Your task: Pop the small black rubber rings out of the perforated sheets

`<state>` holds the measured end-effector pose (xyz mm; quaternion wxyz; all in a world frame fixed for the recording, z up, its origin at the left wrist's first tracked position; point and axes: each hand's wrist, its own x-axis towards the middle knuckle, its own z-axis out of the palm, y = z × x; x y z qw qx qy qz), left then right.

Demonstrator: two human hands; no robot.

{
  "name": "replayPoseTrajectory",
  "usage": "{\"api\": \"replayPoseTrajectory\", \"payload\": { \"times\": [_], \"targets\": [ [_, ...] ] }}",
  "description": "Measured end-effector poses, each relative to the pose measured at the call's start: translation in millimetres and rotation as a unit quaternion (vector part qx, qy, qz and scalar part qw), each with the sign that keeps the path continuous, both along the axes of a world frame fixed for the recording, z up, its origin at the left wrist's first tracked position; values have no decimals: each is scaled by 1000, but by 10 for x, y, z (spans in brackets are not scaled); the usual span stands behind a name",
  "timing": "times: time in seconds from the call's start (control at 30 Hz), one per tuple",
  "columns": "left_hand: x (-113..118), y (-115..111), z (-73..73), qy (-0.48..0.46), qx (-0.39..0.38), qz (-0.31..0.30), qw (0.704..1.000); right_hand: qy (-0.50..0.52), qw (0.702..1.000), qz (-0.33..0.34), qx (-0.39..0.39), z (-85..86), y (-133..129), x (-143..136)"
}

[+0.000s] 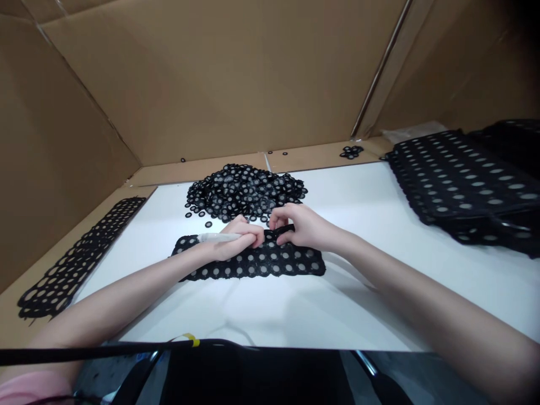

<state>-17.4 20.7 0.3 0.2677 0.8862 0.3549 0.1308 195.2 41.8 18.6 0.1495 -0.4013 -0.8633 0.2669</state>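
A black strip of mesh with rows of pale round spots [261,264] lies on a white board in front of me. My left hand [242,241] rests over its upper middle, fingers wrapped round a white pen-like tool [215,237] whose back end sticks out to the left. The tool's tip is hidden by the fingers. Just to the right, my right hand [297,224] pinches the strip's far edge, which is lifted a little there. Behind both hands rises a heap of small black rings with pale centres [248,191]; a few loose ones lie along its near side.
On the left lies a long black spotted strip [84,256]. A thick stack of black spotted sheets [468,180] stands at the right. Cardboard walls [236,79] enclose the white board [350,197]. A small ring cluster [351,152] sits at the back. A black cable [105,351] crosses the front.
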Motion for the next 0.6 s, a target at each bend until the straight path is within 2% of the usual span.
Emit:
{"api": "replayPoseTrajectory", "payload": {
  "times": [0.2,0.43,0.6],
  "targets": [
    [4,-14,27,-2,17,-10,1000,-26,1000,6,-14,18,8,22],
    [-19,-73,29,-19,61,-10,998,-70,996,25,50,1,-53,0],
    [-37,-156,30,-64,127,-55,988,-91,994,26,59,-4,-94,-30]
  ]
}}
